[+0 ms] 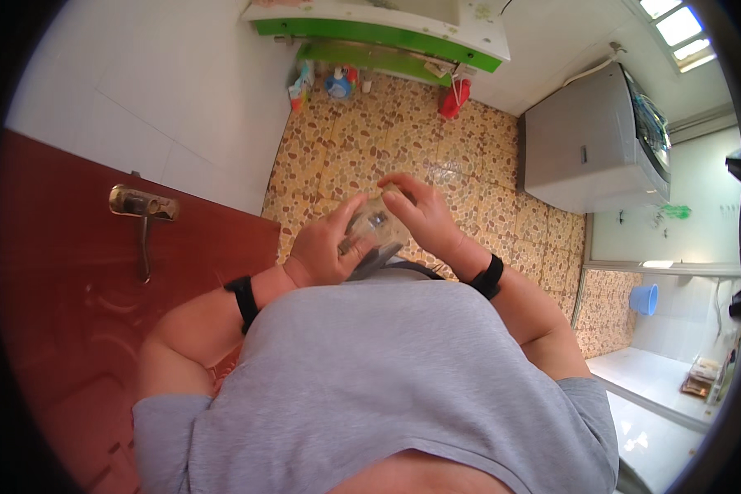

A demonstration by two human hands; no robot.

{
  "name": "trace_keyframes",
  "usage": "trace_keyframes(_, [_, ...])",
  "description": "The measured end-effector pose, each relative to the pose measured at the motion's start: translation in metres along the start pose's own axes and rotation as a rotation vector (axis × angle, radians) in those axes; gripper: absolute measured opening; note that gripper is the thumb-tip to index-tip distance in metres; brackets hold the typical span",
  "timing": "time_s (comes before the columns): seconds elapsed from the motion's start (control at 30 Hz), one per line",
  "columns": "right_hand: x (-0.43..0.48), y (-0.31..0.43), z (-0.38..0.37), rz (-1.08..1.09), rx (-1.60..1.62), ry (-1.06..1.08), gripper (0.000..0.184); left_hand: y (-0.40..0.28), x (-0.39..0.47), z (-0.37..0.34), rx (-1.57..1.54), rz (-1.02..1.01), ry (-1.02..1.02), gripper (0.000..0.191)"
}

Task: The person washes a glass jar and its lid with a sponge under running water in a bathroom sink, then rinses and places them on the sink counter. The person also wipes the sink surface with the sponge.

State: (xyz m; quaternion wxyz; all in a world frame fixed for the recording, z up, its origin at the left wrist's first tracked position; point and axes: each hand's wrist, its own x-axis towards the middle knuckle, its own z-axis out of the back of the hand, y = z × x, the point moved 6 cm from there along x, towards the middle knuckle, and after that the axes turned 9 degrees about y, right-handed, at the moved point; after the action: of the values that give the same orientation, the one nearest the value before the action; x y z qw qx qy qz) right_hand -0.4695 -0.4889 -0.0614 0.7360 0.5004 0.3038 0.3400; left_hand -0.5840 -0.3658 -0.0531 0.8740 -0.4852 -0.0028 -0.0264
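In front of my belly I hold a clear container (388,226), probably a plastic bottle, though blur hides its exact shape. My left hand (327,244) wraps around its side, with the thumb across the front. At its upper end is my right hand (423,213), thumb and fingers bent around what looks like the neck or cap. The fingertips partly cover that end, so I cannot tell whether it is capped. Something dark shows through and below the clear wall. Each wrist wears a black band.
To the left stands a red door (191,247) with a metal lever handle (145,241). Ahead is a green-and-white washbasin cabinet (376,40), with a blue bottle (338,85) and a red bottle (456,100) beneath it. A grey washing machine (577,145) and a blue bucket (644,299) are at right.
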Motion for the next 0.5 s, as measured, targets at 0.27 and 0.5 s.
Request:
trace_keyframes(0.27, [0.066, -0.038, 0.053, -0.052, 0.036, 0.094, 0.034, 0.053, 0.091, -0.001, -0.355, 0.055, 0.132, 0.051])
trace_keyframes(0.5, [0.16, -0.02, 0.102, 0.308, -0.104, 0.063, 0.046, 0.115, 0.182, 0.014, -1.449, 0.398, 0.529, 0.04])
